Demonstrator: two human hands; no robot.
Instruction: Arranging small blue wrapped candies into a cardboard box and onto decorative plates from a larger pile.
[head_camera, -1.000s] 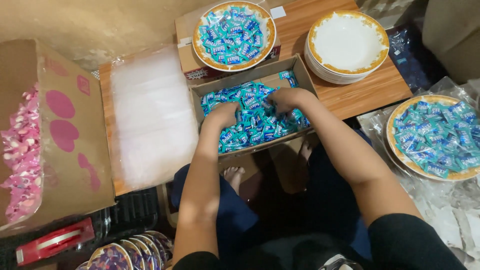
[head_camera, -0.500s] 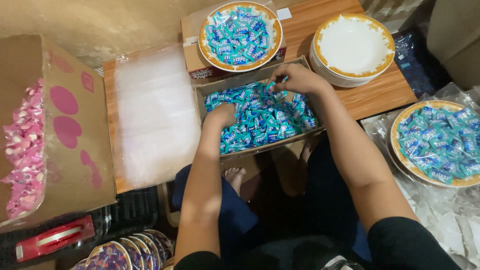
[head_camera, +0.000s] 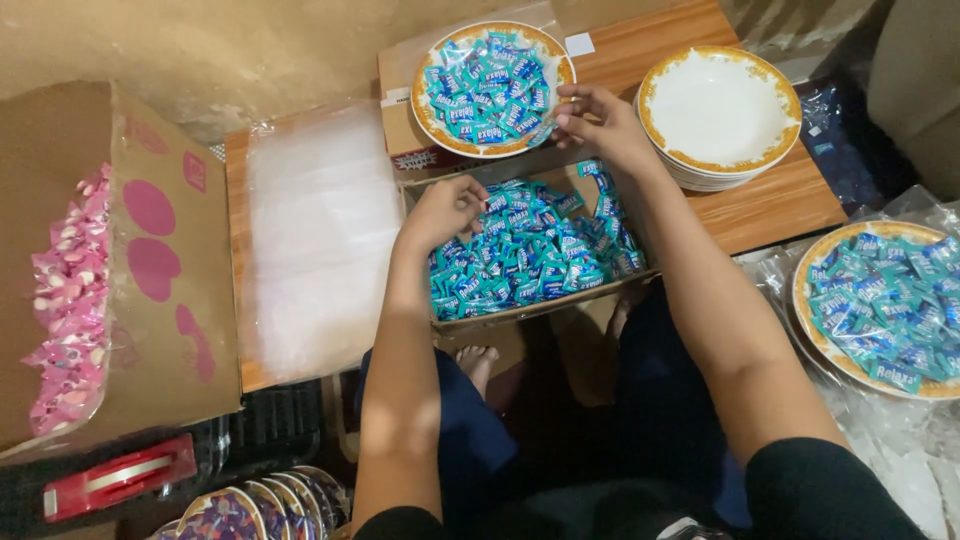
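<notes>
Seen from above, a person's left hand (head_camera: 445, 212) rests loosely curled on blue-wrapped candies (head_camera: 535, 255) filling an open cardboard box (head_camera: 520, 318) in front of their knees. The right hand (head_camera: 598, 120), fingers pinched together, touches the rim of a gold-edged plate of candies (head_camera: 493, 88) just behind the box. A stack of empty white plates (head_camera: 722, 112) sits on the wooden tabletop (head_camera: 790, 195) to the right.

Left of the candy box (head_camera: 520, 250), the flat stack of clear bags (head_camera: 320, 240) leaves low open passage; behind the box a filled plate (head_camera: 490, 85) blocks, and right-behind stand empty stacked plates (head_camera: 720, 115)
</notes>
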